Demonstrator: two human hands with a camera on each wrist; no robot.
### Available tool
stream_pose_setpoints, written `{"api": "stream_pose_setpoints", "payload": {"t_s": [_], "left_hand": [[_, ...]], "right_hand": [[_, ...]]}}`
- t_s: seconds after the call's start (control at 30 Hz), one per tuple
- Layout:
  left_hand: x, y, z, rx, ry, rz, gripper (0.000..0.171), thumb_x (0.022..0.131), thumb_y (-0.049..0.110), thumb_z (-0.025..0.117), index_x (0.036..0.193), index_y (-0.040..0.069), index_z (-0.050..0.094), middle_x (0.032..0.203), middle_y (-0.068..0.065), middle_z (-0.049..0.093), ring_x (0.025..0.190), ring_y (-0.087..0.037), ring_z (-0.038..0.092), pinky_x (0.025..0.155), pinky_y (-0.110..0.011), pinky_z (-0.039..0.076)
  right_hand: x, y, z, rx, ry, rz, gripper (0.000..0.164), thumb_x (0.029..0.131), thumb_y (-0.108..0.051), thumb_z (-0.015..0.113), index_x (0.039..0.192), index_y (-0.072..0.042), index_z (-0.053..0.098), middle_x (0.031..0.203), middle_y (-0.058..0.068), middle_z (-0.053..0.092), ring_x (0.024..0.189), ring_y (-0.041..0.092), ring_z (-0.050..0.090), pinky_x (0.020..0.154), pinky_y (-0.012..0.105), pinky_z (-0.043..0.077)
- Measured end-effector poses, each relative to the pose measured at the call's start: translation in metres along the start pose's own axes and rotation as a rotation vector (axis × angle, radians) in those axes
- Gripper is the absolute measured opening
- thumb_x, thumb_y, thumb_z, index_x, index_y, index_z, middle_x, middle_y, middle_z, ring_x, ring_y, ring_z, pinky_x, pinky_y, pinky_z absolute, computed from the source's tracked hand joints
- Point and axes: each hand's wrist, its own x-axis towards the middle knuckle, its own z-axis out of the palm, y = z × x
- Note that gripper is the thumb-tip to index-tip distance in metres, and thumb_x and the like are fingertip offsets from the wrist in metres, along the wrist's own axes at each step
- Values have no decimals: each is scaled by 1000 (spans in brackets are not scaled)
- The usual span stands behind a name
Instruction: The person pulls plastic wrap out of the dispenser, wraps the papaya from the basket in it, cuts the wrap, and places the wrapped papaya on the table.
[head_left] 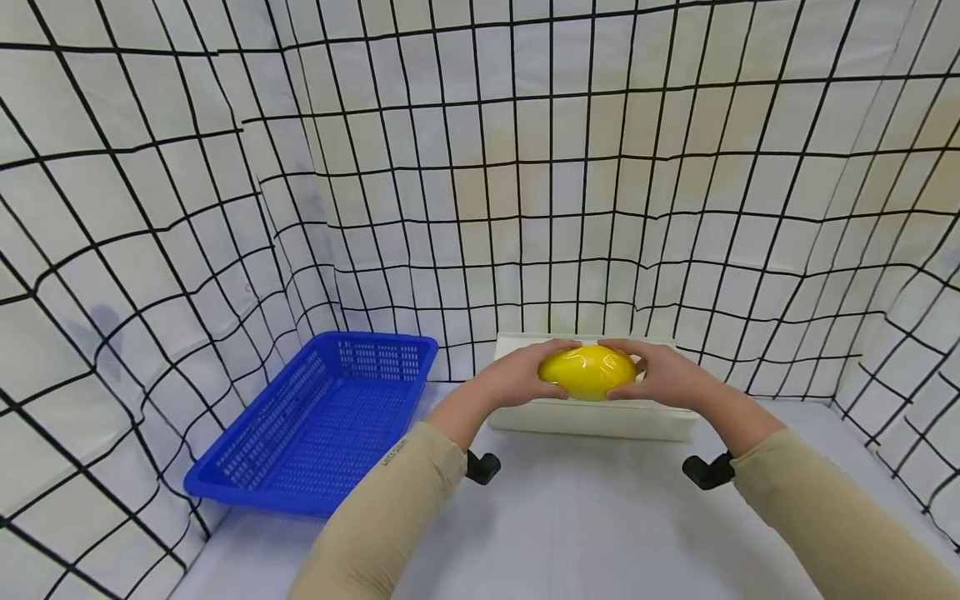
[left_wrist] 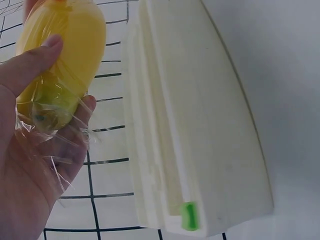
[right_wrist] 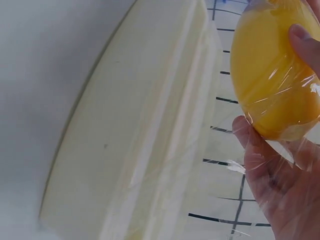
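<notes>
A glossy yellow oval fruit (head_left: pixel 588 372), its exact kind unclear, is raised between both hands and wrapped in clear plastic film. My left hand (head_left: pixel 517 375) grips one end, thumb on the near side and fingers behind. The other end is held the same way by my right hand (head_left: pixel 667 375). Loose film (left_wrist: pixel 52 150) bunches and trails by the left palm, and more film (right_wrist: pixel 270 155) stretches over the right fingers. Just behind and below stands a long off-white cling film dispenser (head_left: pixel 592 421), a green slider (left_wrist: pixel 190 216) at one end. The fruit hides part of it.
A blue slotted plastic basket (head_left: pixel 330 425) sits to the left on the white table (head_left: pixel 592 525). Black wire mesh (head_left: pixel 551 217) over white sheeting closes off the back and both sides. Black mounts (head_left: pixel 708 472) stick out at the wrists.
</notes>
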Motion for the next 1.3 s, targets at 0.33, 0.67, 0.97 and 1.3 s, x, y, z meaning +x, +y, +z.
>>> {"api": "stream_pose_setpoints", "payload": {"t_s": [0.33, 0.67, 0.97, 1.3], "left_hand": [[1, 4, -20, -39, 13, 1, 76, 86, 36, 78, 149, 45, 37, 140, 9, 52, 113, -14, 52, 100, -42, 44], [-1, 17, -40, -62, 22, 15, 75, 86, 38, 77, 149, 46, 36, 138, 9, 53, 110, -15, 53, 100, -45, 45], [-3, 29, -54, -71, 40, 20, 74, 88, 38, 76, 150, 46, 36, 139, 8, 52, 109, -15, 53, 98, -43, 45], [-5, 38, -66, -76, 54, 31, 74, 88, 40, 76, 149, 48, 35, 137, 7, 53, 108, -16, 54, 98, -44, 45]], "right_hand": [[4, -18, -19, -58, 12, -8, 89, 77, -57, 79, 151, -28, 39, 143, 17, 50, 108, 33, 63, 86, 49, 54], [4, -32, -37, -94, 26, -6, 89, 76, -62, 77, 150, -27, 41, 142, 13, 52, 107, 31, 63, 86, 50, 54], [3, -43, -54, -87, 30, -9, 85, 78, -58, 78, 149, -29, 42, 143, 12, 51, 105, 30, 63, 85, 47, 54], [-2, -58, -68, -83, 37, -1, 87, 77, -61, 76, 150, -28, 41, 141, 12, 51, 103, 30, 60, 84, 46, 52]]}}
